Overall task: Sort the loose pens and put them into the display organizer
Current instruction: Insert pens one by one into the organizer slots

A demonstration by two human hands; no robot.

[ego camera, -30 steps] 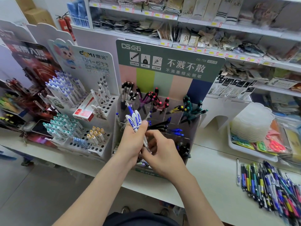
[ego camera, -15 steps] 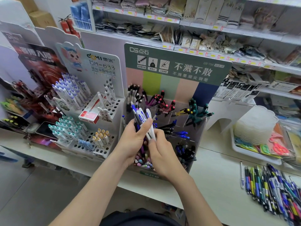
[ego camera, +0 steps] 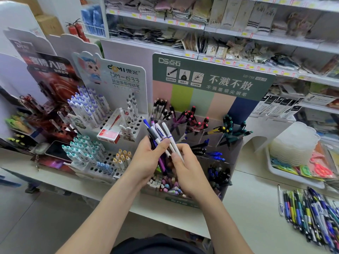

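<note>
My left hand grips a bunch of pens, white, blue, black and purple, fanned upward in front of the display organizer. My right hand pinches the lower end of one white pen at the right of that bunch. The organizer has a green header card and clear compartments holding black, red-capped, green and blue pens. A heap of loose pens lies on the white counter at the far right.
A white DOMI pen stand with blue and teal pens stands to the left, with a red box on it. A white tray with clear lids and scissors sits at the right. Stocked shelves run behind.
Both hands have lifted slightly with the bunch. My right hand has closed its fingers on one white pen, and the pens have fanned out more.
</note>
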